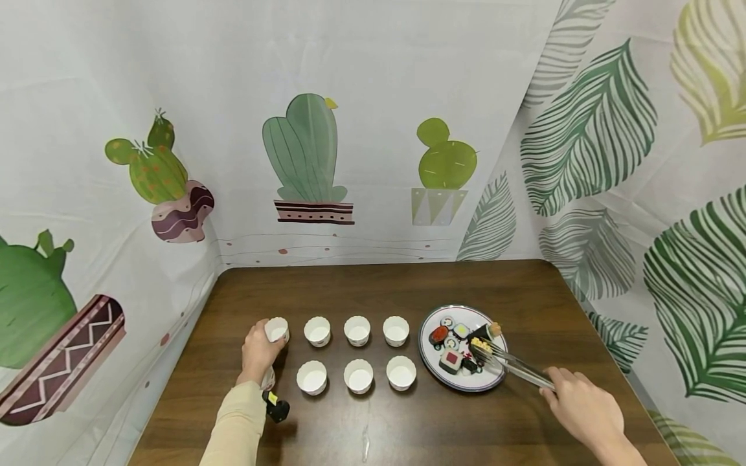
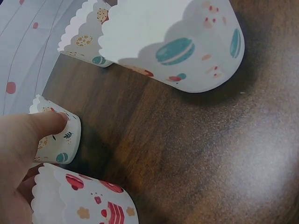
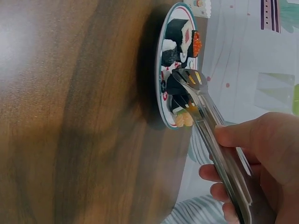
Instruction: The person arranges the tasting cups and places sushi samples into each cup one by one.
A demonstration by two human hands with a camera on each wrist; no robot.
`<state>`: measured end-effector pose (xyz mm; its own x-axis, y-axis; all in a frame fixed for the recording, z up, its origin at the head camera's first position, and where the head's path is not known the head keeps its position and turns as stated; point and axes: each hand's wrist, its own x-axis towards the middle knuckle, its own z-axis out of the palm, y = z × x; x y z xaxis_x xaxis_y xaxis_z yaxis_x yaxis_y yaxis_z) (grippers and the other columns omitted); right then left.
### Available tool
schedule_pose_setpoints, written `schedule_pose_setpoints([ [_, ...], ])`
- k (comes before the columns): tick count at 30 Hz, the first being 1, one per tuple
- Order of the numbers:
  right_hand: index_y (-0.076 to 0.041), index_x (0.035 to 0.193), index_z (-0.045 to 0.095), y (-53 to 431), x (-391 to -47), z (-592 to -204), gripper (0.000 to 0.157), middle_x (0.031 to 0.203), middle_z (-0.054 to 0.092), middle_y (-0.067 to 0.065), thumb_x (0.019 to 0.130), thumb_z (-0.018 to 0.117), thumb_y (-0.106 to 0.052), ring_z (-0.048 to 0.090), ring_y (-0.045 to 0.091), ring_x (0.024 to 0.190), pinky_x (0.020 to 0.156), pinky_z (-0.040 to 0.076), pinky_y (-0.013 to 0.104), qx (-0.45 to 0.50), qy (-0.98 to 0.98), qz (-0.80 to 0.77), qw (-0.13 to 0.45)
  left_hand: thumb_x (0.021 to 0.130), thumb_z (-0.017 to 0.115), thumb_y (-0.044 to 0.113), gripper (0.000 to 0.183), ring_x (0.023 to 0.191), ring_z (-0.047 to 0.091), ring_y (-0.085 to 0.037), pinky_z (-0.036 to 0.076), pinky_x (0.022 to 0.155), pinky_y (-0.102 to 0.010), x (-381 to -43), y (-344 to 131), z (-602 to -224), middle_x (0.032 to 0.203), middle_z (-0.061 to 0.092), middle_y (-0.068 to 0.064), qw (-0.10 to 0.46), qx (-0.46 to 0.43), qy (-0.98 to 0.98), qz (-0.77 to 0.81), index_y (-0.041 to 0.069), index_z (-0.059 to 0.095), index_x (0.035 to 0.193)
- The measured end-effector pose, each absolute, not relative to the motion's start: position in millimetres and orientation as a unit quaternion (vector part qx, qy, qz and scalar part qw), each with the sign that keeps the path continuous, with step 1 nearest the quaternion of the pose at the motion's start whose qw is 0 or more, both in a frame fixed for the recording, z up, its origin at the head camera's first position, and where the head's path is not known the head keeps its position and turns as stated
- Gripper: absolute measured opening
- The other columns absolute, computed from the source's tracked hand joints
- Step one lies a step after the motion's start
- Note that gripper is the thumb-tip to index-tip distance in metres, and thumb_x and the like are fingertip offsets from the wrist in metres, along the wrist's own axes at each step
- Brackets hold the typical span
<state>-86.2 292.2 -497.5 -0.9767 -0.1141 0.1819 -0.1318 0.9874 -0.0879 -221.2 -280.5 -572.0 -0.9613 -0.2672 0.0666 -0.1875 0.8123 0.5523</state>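
Note:
My left hand (image 1: 259, 351) holds the paper baking cup (image 1: 277, 329) at the left end of the back row. Its thumb (image 2: 49, 122) lies against that cup's printed side; the other fingers are mostly hidden. Just below, another scalloped cup (image 2: 86, 200) is partly covered by the hand in the head view. My right hand (image 1: 585, 404) grips metal tongs (image 1: 521, 370). Their tips are at a corn-topped sushi piece (image 1: 481, 345) on the round white plate (image 1: 434, 373); whether they pinch it cannot be told. Around it lie several other sushi pieces (image 3: 180, 35).
Several white paper cups stand in two rows, including one in the back row (image 1: 317, 331) and one in the front row (image 1: 358, 377). The plate sits to their right on the brown wooden table (image 1: 361, 291). A printed cloth (image 1: 379, 129) hangs behind.

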Motion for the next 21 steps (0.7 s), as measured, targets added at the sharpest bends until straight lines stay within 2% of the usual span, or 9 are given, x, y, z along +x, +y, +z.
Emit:
schedule_pose_setpoints([
  [8, -0.006, 0.096, 0.064, 290.0, -90.0, -493.4, 0.031, 0.089, 0.067, 0.005, 0.072, 0.073, -0.024, 0.062, 0.027, 0.079, 0.059, 0.049, 0.044, 0.076, -0.989, 0.047, 0.121, 0.073, 0.073, 0.020, 0.064, 0.104, 0.052, -0.047, 0.040, 0.085, -0.058, -221.3, -281.3, -573.3, 0.114, 0.052, -0.029, 0.065, 0.122, -0.950, -0.281, -0.005, 0.044, 0.124],
  [15, -0.005, 0.099, 0.064, 288.4, -95.2, -490.0, 0.033, 0.093, 0.067, 0.008, 0.073, 0.073, -0.023, 0.062, 0.029, 0.083, 0.062, 0.049, 0.045, 0.075, -0.990, 0.045, 0.111, 0.072, 0.073, 0.019, 0.063, 0.102, 0.053, -0.047, 0.040, 0.084, -0.058, -221.6, -281.4, -573.1, 0.113, 0.053, -0.029, 0.075, 0.120, -0.949, -0.283, -0.005, 0.045, 0.123],
  [21, -0.005, 0.094, 0.065, 286.2, -102.2, -487.9, 0.033, 0.084, 0.066, 0.005, 0.068, 0.074, -0.025, 0.061, 0.026, 0.073, 0.052, 0.047, 0.040, 0.105, -0.978, 0.039, 0.176, 0.072, 0.073, 0.020, 0.066, 0.105, 0.051, -0.048, 0.040, 0.086, -0.058, -221.2, -280.7, -572.8, 0.118, 0.051, -0.030, 0.072, 0.122, -0.948, -0.285, -0.005, 0.043, 0.125],
])
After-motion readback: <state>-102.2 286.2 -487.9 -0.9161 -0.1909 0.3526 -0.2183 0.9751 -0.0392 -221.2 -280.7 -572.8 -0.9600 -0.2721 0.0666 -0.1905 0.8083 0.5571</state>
